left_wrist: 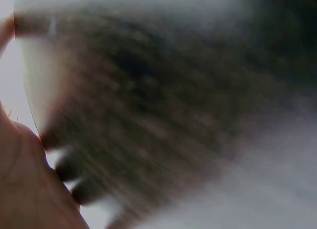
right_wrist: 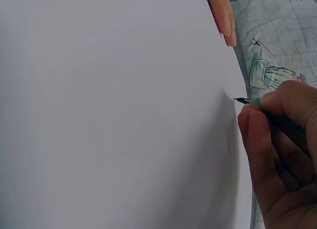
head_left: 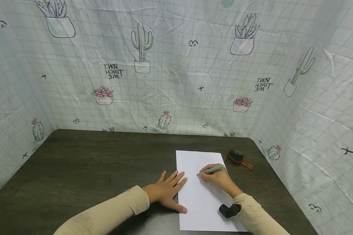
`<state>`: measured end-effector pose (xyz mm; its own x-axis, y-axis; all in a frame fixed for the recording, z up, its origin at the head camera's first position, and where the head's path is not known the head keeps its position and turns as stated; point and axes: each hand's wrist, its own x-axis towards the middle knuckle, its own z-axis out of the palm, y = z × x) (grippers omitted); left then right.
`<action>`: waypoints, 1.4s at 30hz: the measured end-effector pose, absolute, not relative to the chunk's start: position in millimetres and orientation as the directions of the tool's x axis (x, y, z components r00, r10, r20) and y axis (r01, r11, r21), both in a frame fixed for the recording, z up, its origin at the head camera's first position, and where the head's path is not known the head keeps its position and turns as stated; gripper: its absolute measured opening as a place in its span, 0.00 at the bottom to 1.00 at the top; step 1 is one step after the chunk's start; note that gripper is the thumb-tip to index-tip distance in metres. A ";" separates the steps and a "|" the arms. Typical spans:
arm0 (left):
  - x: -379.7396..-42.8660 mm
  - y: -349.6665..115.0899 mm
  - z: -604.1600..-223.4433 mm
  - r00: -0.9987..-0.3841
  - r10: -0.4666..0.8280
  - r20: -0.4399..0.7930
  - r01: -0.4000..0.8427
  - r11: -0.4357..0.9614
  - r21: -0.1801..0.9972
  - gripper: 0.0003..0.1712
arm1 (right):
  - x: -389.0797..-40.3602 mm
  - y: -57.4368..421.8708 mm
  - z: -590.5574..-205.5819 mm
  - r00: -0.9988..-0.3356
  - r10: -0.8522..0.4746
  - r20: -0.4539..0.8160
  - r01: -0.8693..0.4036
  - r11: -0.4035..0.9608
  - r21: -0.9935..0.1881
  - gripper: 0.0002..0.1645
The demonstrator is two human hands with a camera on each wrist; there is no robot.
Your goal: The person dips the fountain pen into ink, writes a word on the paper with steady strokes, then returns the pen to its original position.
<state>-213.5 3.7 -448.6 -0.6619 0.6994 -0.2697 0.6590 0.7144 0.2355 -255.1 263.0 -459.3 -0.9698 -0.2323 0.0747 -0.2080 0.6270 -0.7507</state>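
Note:
A white sheet of paper (head_left: 198,202) lies on the dark wooden table, its surface blank in the head view. My right hand (head_left: 219,179) pinches a green pen (head_left: 214,168) over the upper part of the sheet. In the right wrist view the pen's dark tip (right_wrist: 241,100) points at the paper, with its shadow meeting it there. My left hand (head_left: 167,191) rests with fingers spread, its fingertips and thumb on the paper's left edge. The left wrist view shows part of the left palm (left_wrist: 29,184) beside a blurred dark surface.
A dark object with a reddish-brown handle (head_left: 236,156) lies right of the paper's top corner. A black wrist device (head_left: 230,210) sits at the right cuff, above the sheet. Patterned cloth (head_left: 176,81) with cactus drawings surrounds the back and sides of the table (head_left: 85,163).

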 end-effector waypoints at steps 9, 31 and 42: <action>-214.3 4.6 -448.6 -0.657 0.703 -0.273 0.662 0.711 0.239 0.61 | -255.5 269.6 -460.1 -0.956 -0.272 0.107 -0.258 0.616 -0.744 0.03; -212.7 4.7 -444.3 -0.654 0.704 -0.278 0.659 0.710 0.247 0.60 | -250.4 295.9 -457.0 -0.987 -0.149 0.060 -0.147 0.691 -0.708 0.03; -214.1 4.8 -445.8 -0.643 0.707 -0.296 0.655 0.707 0.268 0.60 | -247.3 310.7 -456.7 -0.987 -0.137 0.085 -0.157 0.692 -0.705 0.04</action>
<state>-214.1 4.8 -445.8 -0.6425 0.7068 -0.2959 0.6545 0.7071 0.2678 -247.3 310.7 -456.7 -0.9870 -0.1367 0.0850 -0.1566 0.6919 -0.7048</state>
